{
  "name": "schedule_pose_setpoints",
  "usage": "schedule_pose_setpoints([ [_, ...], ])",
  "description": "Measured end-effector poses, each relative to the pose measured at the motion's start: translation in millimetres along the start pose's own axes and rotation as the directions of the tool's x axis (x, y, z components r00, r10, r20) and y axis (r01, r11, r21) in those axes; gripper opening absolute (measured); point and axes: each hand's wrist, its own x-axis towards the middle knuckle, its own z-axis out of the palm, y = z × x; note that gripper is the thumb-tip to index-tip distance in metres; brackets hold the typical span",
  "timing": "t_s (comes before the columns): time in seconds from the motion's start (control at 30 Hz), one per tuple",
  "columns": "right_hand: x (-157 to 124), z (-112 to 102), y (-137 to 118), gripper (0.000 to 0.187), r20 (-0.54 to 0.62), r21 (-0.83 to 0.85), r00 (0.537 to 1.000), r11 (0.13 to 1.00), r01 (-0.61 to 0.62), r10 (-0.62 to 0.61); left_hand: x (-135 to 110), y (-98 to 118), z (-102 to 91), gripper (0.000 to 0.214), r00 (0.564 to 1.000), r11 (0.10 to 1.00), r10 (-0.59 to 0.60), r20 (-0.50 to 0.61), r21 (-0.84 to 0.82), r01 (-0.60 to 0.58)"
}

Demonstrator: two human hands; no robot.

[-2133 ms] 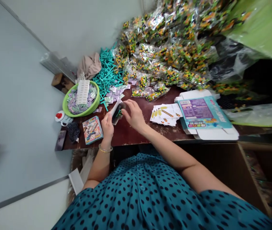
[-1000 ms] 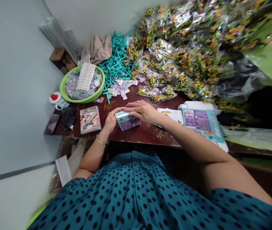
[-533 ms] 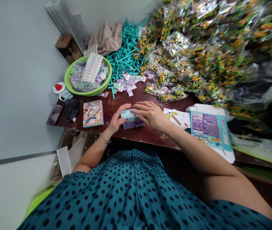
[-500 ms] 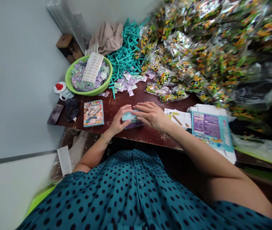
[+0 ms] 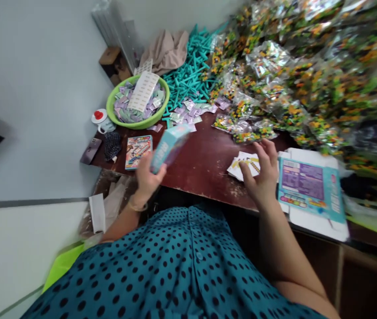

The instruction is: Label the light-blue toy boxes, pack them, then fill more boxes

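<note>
My left hand [image 5: 149, 176] grips a teal and purple cardboard box [image 5: 165, 148] by its near end, tilted above the table and blurred by motion. Just left of it lies another box [image 5: 138, 149] with a colourful printed front. My right hand [image 5: 262, 170] is open, fingers spread and curved, over a small stack of printed leaflets [image 5: 238, 166]; whether the fingertips touch the paper I cannot tell. Flattened teal and white cartons [image 5: 311, 186] lie to the right of that hand.
A green basin [image 5: 110, 106] of small sachets stands at the back left, beside a lidded cup [image 5: 106, 126] and a phone [image 5: 91, 150]. Teal sticks [image 5: 190, 66] and loose sachets [image 5: 188, 113] lie behind. Clear bags of coloured pieces [image 5: 268, 93] fill the back right.
My left hand has lifted the box off the table and carried it left. My right hand has left the box and moved right to the leaflets. The camera view has shifted slightly.
</note>
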Motion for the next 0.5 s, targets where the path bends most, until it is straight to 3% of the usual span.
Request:
schedule_pose_setpoints([
  [0.1, -28, -23, 25, 0.047, -0.100, -0.132, 0.977, 0.970, -0.203, 0.191, 28, -4, -53.2, 0.064, 0.995, 0.903, 0.067, -0.079, 0.429, -0.026],
  [0.17, -47, -35, 45, 0.044, -0.142, -0.234, 0.948, 0.920, -0.313, 0.286, 41, -16, -57.7, 0.071, 0.997, 0.804, 0.066, -0.037, 0.593, -0.032],
  [0.23, -62, -47, 63, 0.045, -0.154, -0.334, 0.915, 0.851, -0.404, 0.374, 46, -33, -38.7, 0.075, 0.999, 0.765, 0.013, 0.053, 0.642, -0.044],
  [0.33, -79, -63, 82, 0.052, -0.059, -0.458, 0.871, 0.762, -0.457, 0.487, 46, -55, 4.6, 0.077, 0.974, 0.760, -0.098, 0.202, 0.648, -0.058],
  [0.43, -91, -82, 93, 0.063, 0.004, -0.566, 0.805, 0.665, -0.488, 0.593, 47, -64, 31.8, 0.083, 0.972, 0.733, -0.158, 0.175, 0.680, -0.003],
  [0.5, -98, -93, 98, 0.083, -0.007, -0.617, 0.716, 0.560, -0.553, 0.698, 49, -60, 40.3, 0.083, 0.979, 0.743, -0.125, 0.161, 0.670, -0.015],
])
